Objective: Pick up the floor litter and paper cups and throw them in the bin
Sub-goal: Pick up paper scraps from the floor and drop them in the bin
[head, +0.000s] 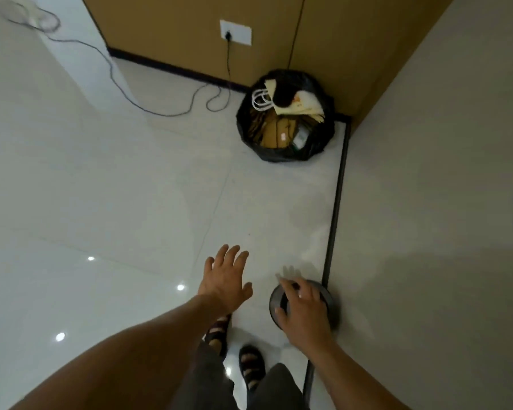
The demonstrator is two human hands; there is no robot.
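Observation:
A small round bin [328,295] with a grey rim and dark inside stands on the floor against the right wall. My right hand [304,309] hovers over its mouth with the fingers spread and nothing visible in them; it hides much of the opening. My left hand [225,278] reaches forward, palm down, over the bare tile left of the bin, its fingers straight and holding nothing. Farther ahead in the corner sits a large bin lined with a black bag [245,122], filled with cardboard and a white paper bag. I see no loose litter or cups on the floor.
A black cable [160,112] runs from a wall socket [235,32] and loops across the white tiles at the back left. A grey wall [427,202] with a dark skirting strip closes the right side. My sandalled feet [249,368] stand near the small bin.

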